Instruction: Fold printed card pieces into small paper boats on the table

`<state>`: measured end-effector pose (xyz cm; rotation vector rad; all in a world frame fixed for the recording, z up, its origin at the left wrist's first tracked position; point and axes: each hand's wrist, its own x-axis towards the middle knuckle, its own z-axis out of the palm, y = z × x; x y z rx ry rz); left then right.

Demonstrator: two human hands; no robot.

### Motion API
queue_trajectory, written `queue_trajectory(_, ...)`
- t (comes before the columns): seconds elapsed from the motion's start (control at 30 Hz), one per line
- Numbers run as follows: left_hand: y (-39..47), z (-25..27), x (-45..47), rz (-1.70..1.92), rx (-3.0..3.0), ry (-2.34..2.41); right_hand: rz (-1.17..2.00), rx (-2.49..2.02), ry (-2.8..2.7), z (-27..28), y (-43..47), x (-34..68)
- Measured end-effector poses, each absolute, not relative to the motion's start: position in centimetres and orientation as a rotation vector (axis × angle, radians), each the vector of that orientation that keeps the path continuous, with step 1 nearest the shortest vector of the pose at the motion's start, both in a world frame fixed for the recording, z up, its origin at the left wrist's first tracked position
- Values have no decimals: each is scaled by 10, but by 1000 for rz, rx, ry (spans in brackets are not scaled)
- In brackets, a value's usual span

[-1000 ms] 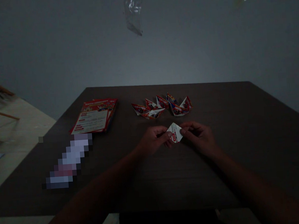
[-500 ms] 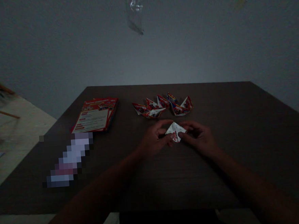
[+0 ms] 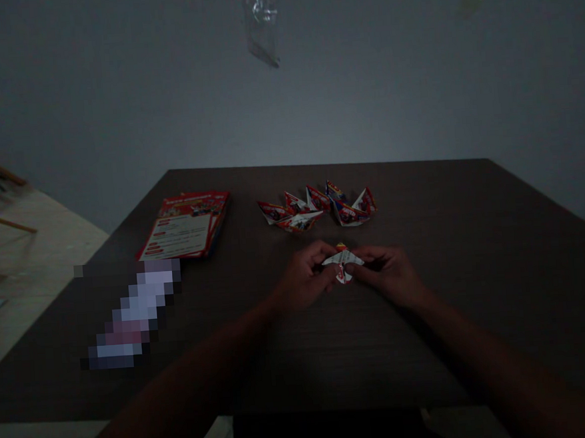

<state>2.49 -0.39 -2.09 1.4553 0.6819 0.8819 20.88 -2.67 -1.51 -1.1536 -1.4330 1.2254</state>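
Note:
A small folded paper [image 3: 344,259], mostly white with red print, is held between both hands above the dark table. My left hand [image 3: 310,274] pinches its left side, thumb toward me. My right hand [image 3: 387,272] grips the right side, with its thumb near the middle of the paper. The paper's upper and lower points stand apart from its flat white middle. Just beyond the hands sit several folded paper boats [image 3: 297,218] in red, white and blue, grouped close together on the table.
On the left of the table [image 3: 477,286] lies a stack of printed red-and-white sheets [image 3: 185,226]. In front of it is a blurred-out rectangular object [image 3: 138,310]. A clear plastic bag [image 3: 261,24] hangs on the wall behind.
The folded paper has gone from a flat diamond to a spread shape, its top point pulled open to show some red and yellow. Both hands remain in nearly the same place.

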Motion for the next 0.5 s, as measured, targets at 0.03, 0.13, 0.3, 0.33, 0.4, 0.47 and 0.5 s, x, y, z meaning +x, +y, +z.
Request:
queue_trajectory(0.03,-4,-20,26,899,1453,692,1215,-1156,-1429,-15,-27,208)
queue_trajectory(0.13,-6,-18,28,951,1428,714,1188,-1152,-1414,-13,-28,206)
queue_trajectory(0.3,-7,-16,31,1019,1349,753,1233,-1125,-1415,-11,-27,209)
queue_trajectory(0.33,-7,-16,31,1029,1334,756,1254,-1114,-1411,-12,-26,210)
queue_trajectory(0.4,-6,-17,31,1042,1317,742,1302,-1083,-1380,-13,-25,212)
queue_trajectory(0.47,-5,-17,30,1052,1309,727,1359,-1051,-1312,-14,-24,213)
queue_trajectory(0.5,-5,-17,29,1054,1308,723,1389,-1038,-1273,-14,-24,213)
